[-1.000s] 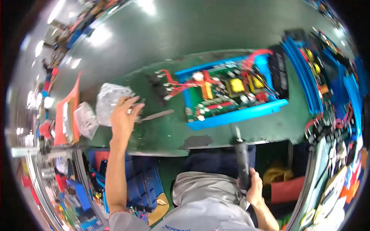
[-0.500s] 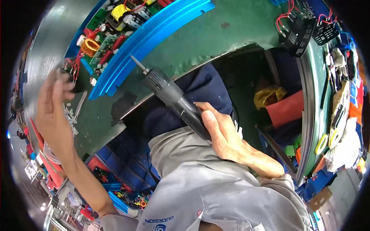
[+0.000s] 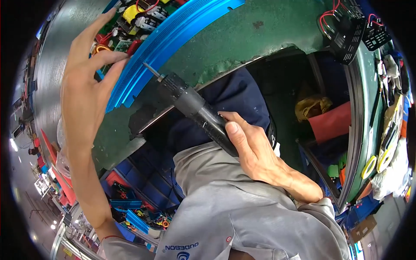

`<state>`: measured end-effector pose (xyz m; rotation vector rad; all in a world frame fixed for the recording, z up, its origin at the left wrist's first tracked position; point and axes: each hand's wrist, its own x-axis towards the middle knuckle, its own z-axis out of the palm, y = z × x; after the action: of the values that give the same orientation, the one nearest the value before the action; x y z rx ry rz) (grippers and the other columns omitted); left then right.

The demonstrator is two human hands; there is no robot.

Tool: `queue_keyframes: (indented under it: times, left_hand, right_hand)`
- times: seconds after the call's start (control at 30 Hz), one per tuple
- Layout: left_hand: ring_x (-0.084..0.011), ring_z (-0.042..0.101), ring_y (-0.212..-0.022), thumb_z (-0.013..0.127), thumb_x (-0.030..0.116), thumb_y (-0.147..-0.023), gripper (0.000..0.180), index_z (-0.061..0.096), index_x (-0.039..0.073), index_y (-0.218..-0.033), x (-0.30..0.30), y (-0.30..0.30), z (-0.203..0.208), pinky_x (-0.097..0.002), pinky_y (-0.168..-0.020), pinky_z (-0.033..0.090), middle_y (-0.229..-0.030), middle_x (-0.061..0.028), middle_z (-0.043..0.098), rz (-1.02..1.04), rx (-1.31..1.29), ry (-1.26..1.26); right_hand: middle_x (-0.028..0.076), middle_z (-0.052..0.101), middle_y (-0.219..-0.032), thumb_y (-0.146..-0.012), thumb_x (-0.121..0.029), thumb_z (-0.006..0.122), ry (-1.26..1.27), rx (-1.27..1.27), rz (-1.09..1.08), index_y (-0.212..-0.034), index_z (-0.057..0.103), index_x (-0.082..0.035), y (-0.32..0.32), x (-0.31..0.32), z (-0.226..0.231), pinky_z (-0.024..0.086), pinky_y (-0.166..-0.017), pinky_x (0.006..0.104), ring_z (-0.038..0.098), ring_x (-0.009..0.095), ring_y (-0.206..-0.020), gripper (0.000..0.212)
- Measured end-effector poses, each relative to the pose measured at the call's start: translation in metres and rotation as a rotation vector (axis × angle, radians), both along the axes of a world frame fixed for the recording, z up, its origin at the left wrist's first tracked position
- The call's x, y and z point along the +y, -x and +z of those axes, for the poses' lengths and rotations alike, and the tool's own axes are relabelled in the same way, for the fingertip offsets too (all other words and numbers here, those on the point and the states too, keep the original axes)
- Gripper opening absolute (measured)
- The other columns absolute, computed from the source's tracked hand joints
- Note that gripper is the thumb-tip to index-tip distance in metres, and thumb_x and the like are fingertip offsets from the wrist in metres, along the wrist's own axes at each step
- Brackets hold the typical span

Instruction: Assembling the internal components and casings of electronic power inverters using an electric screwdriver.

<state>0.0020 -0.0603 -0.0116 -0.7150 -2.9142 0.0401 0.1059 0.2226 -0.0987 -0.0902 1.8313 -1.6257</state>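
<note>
A black electric screwdriver (image 3: 195, 106) is in my right hand (image 3: 260, 151), its fingers wrapped round the rear of the body. The bit points up and left, its tip in front of the outer side wall of a blue finned metal housing (image 3: 173, 37). My left hand (image 3: 86, 86) lies over the left end of that housing. Its fingers are spread, one stretched to the far side, and the thumb and another finger come near the inside of the near wall. Inside the housing sits a circuit board with a yellow-wrapped transformer (image 3: 133, 14) and a copper coil, partly covered by my left hand.
The green bench top (image 3: 242, 39) has a worn, torn front edge. Black perforated plates (image 3: 346, 41) with red wires lie at the far right. Tape rolls (image 3: 369, 167) and gloves lie along the right side. Lower left, a blue bin (image 3: 151, 186) stands by more blue housings (image 3: 138, 221).
My left hand has moved up and right from the bench's left side onto the housing. The screwdriver and my right hand have stayed nearly in place.
</note>
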Motion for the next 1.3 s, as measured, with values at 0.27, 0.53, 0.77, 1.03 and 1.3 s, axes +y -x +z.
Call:
queue_keyframes:
  times: [0.27, 0.53, 0.77, 1.03, 1.3]
  left_hand:
    - [-0.0357, 0.051, -0.134, 0.074, 0.002, -0.079, 0.009, 0.07, 0.0, -0.087, -0.003, -0.004, -0.007, -0.0456, -0.112, 0.041, -0.147, -0.017, 0.053, 0.081, -0.206, -0.365]
    - [-0.0351, 0.048, -0.138, 0.075, 0.005, -0.08, 0.012, 0.072, 0.002, -0.091, -0.004, -0.004, -0.003, -0.0454, -0.112, 0.041, -0.151, -0.0155, 0.05, 0.1, -0.27, -0.496]
    - [-0.0383, 0.037, -0.147, 0.066, -0.004, -0.081, 0.021, 0.067, -0.003, -0.102, -0.003, -0.006, 0.008, -0.0492, -0.12, 0.032, -0.157, -0.0222, 0.04, 0.097, -0.408, -0.49]
    - [-0.0329, 0.035, -0.149, 0.056, 0.005, -0.098, 0.041, 0.052, -0.012, -0.134, -0.005, -0.027, -0.008, -0.0471, -0.122, 0.031, -0.157, -0.0183, 0.042, 0.084, -0.351, -0.418]
    - [-0.0325, 0.062, -0.117, 0.066, 0.014, -0.092, 0.015, 0.071, 0.007, -0.104, -0.049, -0.063, -0.004, -0.0472, -0.102, 0.047, -0.129, -0.0122, 0.065, 0.266, 0.125, -0.472]
  right_hand:
    - [0.01, 0.067, -0.078, -0.104, -0.066, 0.026, 0.458, -0.76, -0.016, -0.133, 0.058, 0.007, -0.008, -0.001, -0.019, 0.049, -0.061, 0.0286, 0.061, 0.016, -0.063, 0.084]
    - [0.011, 0.058, -0.067, -0.097, -0.078, 0.026, 0.537, -0.905, 0.037, -0.132, 0.053, 0.008, -0.011, 0.004, -0.018, 0.041, -0.052, 0.0312, 0.052, 0.019, -0.057, 0.096]
    - [0.009, 0.064, -0.077, -0.1, -0.075, 0.021, 0.534, -0.775, 0.121, -0.143, 0.048, 0.004, -0.004, 0.005, -0.019, 0.047, -0.057, 0.0292, 0.058, 0.016, -0.062, 0.094]
    - [0.01, 0.054, -0.057, -0.094, -0.081, 0.022, 0.356, -0.738, 0.073, -0.139, 0.052, 0.002, -0.001, -0.01, -0.011, 0.037, -0.045, 0.0338, 0.047, 0.02, -0.047, 0.099]
    - [0.008, 0.055, -0.057, -0.099, -0.074, 0.023, 0.053, -0.292, -0.072, -0.127, 0.053, 0.008, -0.029, 0.021, -0.031, 0.039, -0.044, 0.0276, 0.051, 0.017, -0.046, 0.092]
